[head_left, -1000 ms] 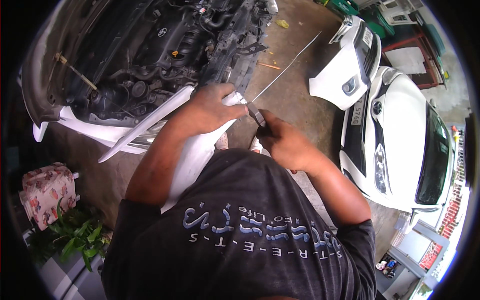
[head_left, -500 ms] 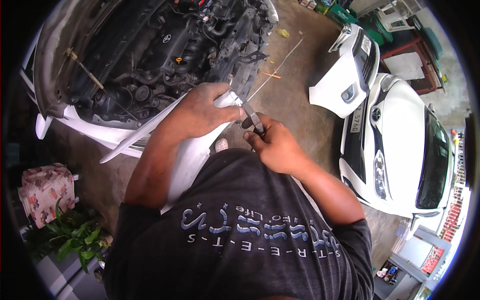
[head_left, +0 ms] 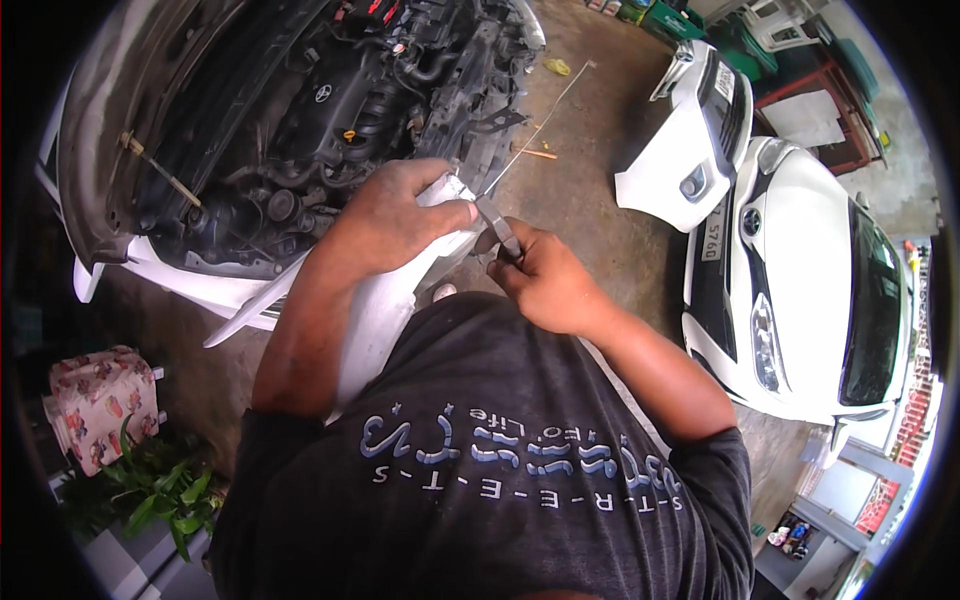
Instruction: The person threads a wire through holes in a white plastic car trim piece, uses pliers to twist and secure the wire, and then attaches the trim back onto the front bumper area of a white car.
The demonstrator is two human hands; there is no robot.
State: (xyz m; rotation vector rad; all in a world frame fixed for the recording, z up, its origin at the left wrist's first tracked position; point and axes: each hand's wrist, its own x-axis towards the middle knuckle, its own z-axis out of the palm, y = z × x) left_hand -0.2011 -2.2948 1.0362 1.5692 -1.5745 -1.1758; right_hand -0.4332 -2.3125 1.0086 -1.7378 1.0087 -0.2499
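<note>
My left hand [head_left: 395,220] is closed over the edge of a long white car body panel [head_left: 378,325], thumb on the near side and fingers over the far side. The panel slants back past my left forearm, against my front. My right hand [head_left: 552,278] is wrapped round a flat grey metal tool [head_left: 498,226], its tip at the panel's upper end beside my left thumb. The tool's handle is hidden in my palm, so its exact kind cannot be told.
Ahead on the left is an engine bay [head_left: 340,110] under a raised hood [head_left: 95,150]. A loose white bumper [head_left: 665,150] stands before a white car [head_left: 800,270] on the right. A thin rod [head_left: 540,125] lies on the floor. Lower left are a plant [head_left: 175,485] and a patterned cloth [head_left: 105,400].
The view has shifted slightly. My right hand and the metal tool have moved a little up and left in the picture; both hands keep their holds.
</note>
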